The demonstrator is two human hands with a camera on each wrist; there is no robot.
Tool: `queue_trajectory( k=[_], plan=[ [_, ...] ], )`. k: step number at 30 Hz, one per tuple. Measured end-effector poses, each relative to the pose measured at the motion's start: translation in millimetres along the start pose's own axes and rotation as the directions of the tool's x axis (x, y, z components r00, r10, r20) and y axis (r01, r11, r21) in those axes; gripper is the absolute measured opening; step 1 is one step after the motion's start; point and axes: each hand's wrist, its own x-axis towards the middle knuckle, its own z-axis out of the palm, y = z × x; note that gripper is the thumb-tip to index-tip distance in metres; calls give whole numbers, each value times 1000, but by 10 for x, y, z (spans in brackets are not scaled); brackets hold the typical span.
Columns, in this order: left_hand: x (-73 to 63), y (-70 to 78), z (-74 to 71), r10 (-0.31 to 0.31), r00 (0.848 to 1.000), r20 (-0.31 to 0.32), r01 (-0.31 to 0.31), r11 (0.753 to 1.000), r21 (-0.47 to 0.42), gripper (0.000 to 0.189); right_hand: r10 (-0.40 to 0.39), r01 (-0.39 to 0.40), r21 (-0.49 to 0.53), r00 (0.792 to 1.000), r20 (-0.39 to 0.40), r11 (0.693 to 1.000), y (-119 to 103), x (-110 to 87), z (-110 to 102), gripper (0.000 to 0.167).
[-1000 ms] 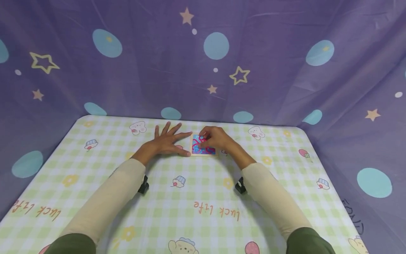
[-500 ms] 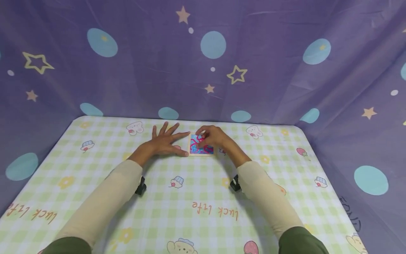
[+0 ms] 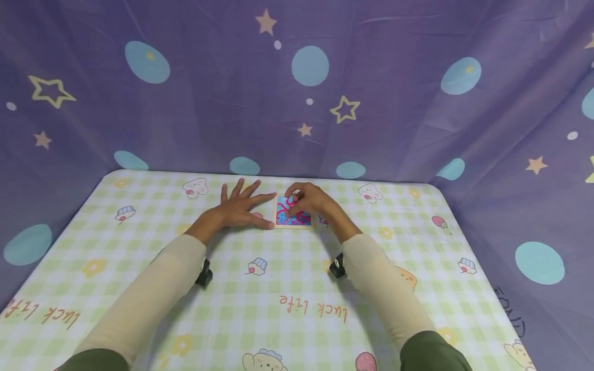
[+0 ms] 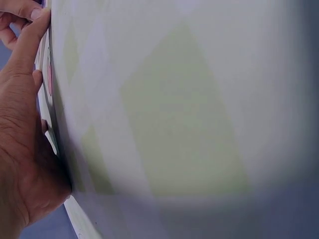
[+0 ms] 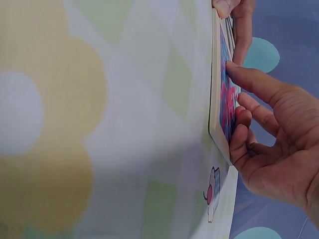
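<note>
A small square wooden-framed puzzle board (image 3: 301, 221) with a pink and blue picture lies flat near the far side of the table. My left hand (image 3: 237, 210) is spread on the cloth beside it, the thumb and index fingertips at the two left corners of the frame. My right hand (image 3: 313, 199) bends over the board from the right. In the right wrist view, the thumb of the right hand (image 5: 286, 132) rests on the picture, with other fingertips apart from it at the surface and the last fingers curled under the palm. No loose piece shows between these fingers; they hide part of the picture.
A checked cloth (image 3: 260, 309) with cartoon prints covers the table. A purple curtain (image 3: 209, 103) with stars and blue spots stands right behind the table's far edge and along both sides. Each wrist carries a small black camera (image 3: 204, 274).
The whole head view has shifted slightly, so table and hands appear a little further left. Both hands keep nearly the same places at the board, the right fingers making only slight movements.
</note>
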Motion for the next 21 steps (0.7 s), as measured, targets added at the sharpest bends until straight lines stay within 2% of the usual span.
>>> queue_trajectory(
  k=[7,11,13,21],
  plan=[
    [4,-8,6,1,1000,2,-1,1000,-12,93,-1,1,132,1000,-3,991,6,-9,18,53],
    [2,-14,-13,1,1000,7,-1,1000,-12,93,5,-7,257,1000,7,966,7,-14,26,48],
    [8,-17,-15,3,1000,8,-3,1000,-15,93,6,-7,283,1000,5,959,4,-24,26,43],
    [29,-13,9,6,1000,6,-6,1000,-22,94,-8,15,227,999,-33,974,0,-29,48,27]
  ],
)
